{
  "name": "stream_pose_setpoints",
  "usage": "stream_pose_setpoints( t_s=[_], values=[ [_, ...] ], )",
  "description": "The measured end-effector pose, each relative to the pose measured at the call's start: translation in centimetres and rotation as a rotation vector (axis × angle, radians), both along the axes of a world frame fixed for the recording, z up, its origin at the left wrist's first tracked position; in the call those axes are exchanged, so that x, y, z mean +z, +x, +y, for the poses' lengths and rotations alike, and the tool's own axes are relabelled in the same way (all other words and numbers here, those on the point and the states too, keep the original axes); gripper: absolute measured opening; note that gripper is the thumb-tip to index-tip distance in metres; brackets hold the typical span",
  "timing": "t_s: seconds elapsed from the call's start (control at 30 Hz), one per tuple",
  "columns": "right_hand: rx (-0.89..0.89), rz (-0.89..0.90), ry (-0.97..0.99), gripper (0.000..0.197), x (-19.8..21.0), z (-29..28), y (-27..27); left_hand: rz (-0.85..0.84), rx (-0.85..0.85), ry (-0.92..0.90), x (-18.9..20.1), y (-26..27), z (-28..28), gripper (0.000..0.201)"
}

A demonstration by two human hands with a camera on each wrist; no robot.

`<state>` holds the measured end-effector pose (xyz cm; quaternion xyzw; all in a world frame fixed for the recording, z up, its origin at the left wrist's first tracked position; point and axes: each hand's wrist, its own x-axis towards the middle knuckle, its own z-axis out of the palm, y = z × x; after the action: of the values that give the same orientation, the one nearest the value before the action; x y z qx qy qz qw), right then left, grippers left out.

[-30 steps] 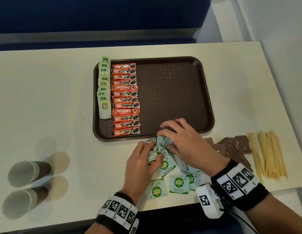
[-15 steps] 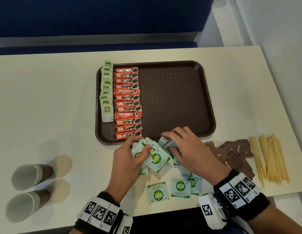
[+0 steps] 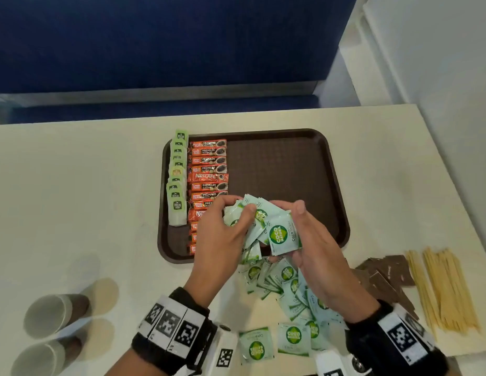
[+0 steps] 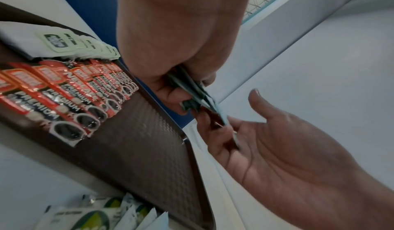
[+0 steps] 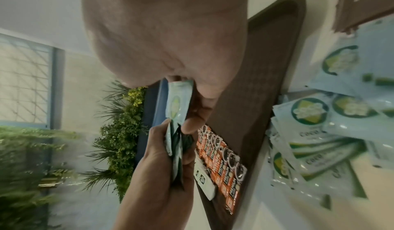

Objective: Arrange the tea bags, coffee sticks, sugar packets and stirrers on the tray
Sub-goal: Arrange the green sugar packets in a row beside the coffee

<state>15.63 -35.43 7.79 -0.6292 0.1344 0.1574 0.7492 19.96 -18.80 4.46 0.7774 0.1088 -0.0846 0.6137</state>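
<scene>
A brown tray (image 3: pixel 290 147) carries a column of green tea bags (image 3: pixel 177 177) along its left side and a column of red coffee sticks (image 3: pixel 209 169) beside it. Both hands hold one bunch of pale green sugar packets (image 3: pixel 266 221) a little above the tray's near part. My left hand (image 3: pixel 236 210) grips the bunch from the left with curled fingers. My right hand (image 3: pixel 299 226) pinches packets from the right, thumb up. The right wrist view shows a packet (image 5: pixel 178 98) pinched between thumb and fingers. More sugar packets (image 3: pixel 285 289) lie loose on the table under the hands.
Brown packets (image 3: pixel 385 275) and a bundle of wooden stirrers (image 3: pixel 442 289) lie on the table right of the hands. Two paper cups (image 3: pixel 54 313) lie on their sides at the near left. The tray's right half (image 3: pixel 285 169) is bare. A white wall borders the table's right side.
Both hands gathered sugar packets from the pile on the table, lifted the bunch and moved it forward over the tray's near edge. The tray's rows have not moved.
</scene>
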Motion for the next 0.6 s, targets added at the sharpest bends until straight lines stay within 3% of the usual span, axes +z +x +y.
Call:
stream_pose_setpoints(
  t_s=[0.13, 0.43, 0.6],
  values=[
    [0.058, -0.012, -0.13, 0.03, -0.8, -0.3, 1.2, 0.008, 0.007, -0.05, 0.5, 0.5, -0.8, 0.015],
    [0.07, -0.026, -0.156, 0.036, -0.5, -1.3, 4.1, 0.08, -0.103, -0.215, 1.4, 1.3, -0.5, 0.018],
    [0.15, -0.036, -0.291, 0.014, -0.7, -2.0, 6.0, 0.032, -0.003, -0.186, 0.9, 2.0, 0.0, 0.013]
  ],
)
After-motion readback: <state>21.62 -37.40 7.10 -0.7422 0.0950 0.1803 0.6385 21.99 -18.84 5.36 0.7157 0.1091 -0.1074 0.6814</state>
